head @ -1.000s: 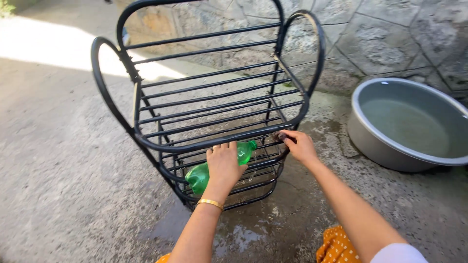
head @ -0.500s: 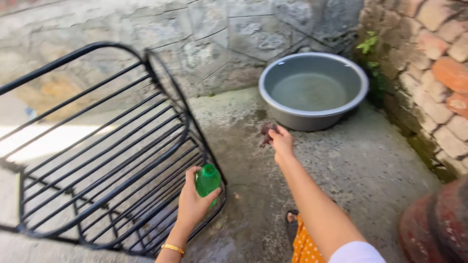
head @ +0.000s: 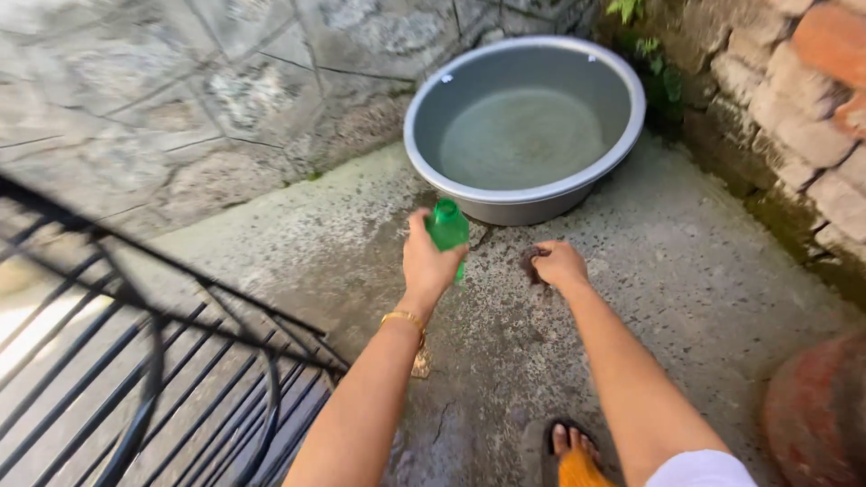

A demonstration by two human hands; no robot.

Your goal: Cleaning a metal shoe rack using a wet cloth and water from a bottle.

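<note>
Left hand (head: 431, 261): closed around the green bottle (head: 448, 227), neck up.
Right hand (head: 561, 265): pinching a dark scrubber (head: 530, 263), level with the bottle.
Beyond both grips: grey basin (head: 523, 194) holding water.
Risk: wet fingers might let the tilted bottle slip onto the concrete floor (head: 686, 271).

I see a thin gold bangle (head: 403, 317) on my left wrist; white sleeve (head: 702, 469) at right; orange dotted cloth (head: 578, 470); dark sandal (head: 552, 442).
</note>
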